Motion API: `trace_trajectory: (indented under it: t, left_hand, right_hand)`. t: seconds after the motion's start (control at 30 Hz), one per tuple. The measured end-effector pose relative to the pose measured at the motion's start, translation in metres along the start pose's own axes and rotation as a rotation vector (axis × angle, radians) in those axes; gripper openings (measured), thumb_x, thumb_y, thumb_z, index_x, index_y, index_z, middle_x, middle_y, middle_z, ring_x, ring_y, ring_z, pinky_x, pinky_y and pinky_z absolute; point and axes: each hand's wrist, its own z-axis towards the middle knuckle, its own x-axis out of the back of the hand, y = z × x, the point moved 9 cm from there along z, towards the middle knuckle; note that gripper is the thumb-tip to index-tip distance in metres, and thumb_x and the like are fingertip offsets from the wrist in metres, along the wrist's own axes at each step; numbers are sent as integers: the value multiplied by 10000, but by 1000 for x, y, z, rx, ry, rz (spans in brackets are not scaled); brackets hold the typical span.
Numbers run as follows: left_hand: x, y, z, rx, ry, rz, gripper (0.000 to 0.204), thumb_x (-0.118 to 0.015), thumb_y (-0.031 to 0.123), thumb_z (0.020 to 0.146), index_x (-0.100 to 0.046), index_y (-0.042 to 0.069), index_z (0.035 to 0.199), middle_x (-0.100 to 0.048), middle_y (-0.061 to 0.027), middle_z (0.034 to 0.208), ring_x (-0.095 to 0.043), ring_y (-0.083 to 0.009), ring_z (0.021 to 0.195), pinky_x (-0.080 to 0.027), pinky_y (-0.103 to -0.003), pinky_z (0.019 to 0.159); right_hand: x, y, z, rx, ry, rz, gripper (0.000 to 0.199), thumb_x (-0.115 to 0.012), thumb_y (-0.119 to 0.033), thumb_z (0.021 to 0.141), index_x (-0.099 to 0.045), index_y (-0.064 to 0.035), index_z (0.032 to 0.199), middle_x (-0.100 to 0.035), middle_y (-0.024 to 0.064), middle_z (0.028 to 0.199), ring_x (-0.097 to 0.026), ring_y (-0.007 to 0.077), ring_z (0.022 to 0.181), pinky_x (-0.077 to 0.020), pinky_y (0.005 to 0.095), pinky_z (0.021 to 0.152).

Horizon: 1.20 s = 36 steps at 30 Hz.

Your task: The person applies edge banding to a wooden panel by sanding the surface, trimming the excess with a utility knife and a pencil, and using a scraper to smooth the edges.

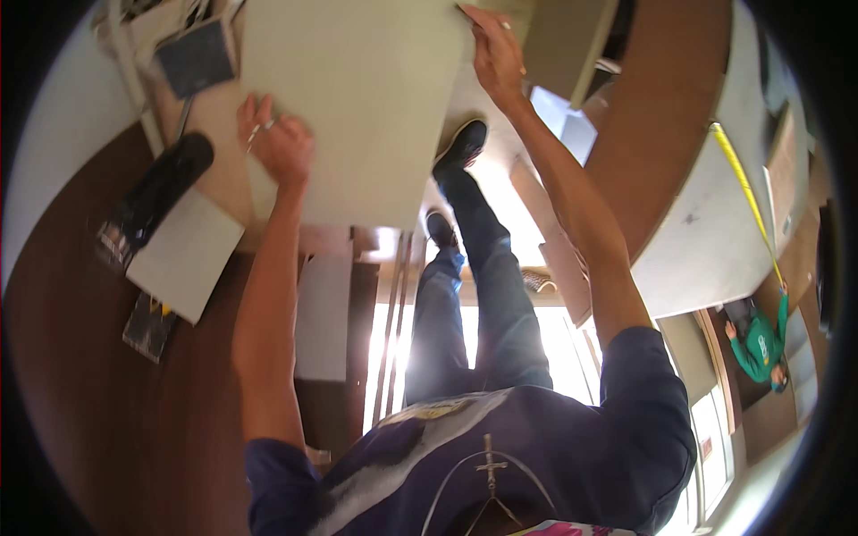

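Observation:
A large pale beige board [357, 98] fills the top middle of the view. My left hand [277, 143] presses flat on its left part, with a thin pencil-like stick between the fingers. My right hand [494, 54] grips the board's upper right edge. Both forearms reach up from the lower edge. My legs in dark trousers and black shoes [460, 147] show below the board.
A black power tool [161, 188] lies on the brown surface at left, beside a smaller pale panel [183, 255] and a dark square pad [195, 58]. A yellow tape measure [746, 192] stretches across a board at right. Another person in green [760, 344] crouches far right.

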Motion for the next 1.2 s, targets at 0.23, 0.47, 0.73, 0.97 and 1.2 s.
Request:
trace_trajectory:
  t: [0.23,0.47,0.73,0.97,1.2]
  left_hand:
    - [1,-2,-5,79,-46,11,420,-553,120,889,-542,54,1305,-499,-163,1448,-399,-381,1408,-282,-560,1153]
    - [-8,-9,-6,90,-48,33,421,-564,128,879,-550,46,1292,-510,-161,1432,-396,-379,1415,-285,-555,1153]
    - [-8,6,2,75,-30,-38,422,-575,133,875,-555,63,1291,-525,-163,1427,-420,-373,1401,-292,-566,1147]
    - [8,-15,-10,128,-24,-13,448,-570,111,875,-545,78,1321,-514,-163,1449,-419,-375,1415,-291,-567,1155]
    - [6,-9,-4,140,-95,-6,475,-565,114,881,-534,69,1353,-501,-153,1481,-405,-372,1441,-296,-546,1175]
  right_hand:
    - [-31,-82,-231,-178,-233,-96,522,-575,101,842,-719,-209,1237,-672,127,1078,-640,329,995,-514,439,835]
    - [-52,-197,-437,-220,-824,140,615,-637,15,819,-656,-267,1365,-667,109,1078,-657,331,981,-545,464,819]
    - [-203,-270,-304,-327,-749,353,419,-531,-89,979,-577,-125,1394,-659,205,1083,-650,406,977,-550,490,846]
    - [-160,-270,-251,-304,-680,352,323,-626,-140,945,-658,-72,1260,-687,186,1112,-647,385,1079,-488,512,1012]
    - [-60,-119,-174,-45,-521,-383,690,-678,-266,946,-397,-175,1569,-363,66,1640,-294,271,1538,-76,696,1218]
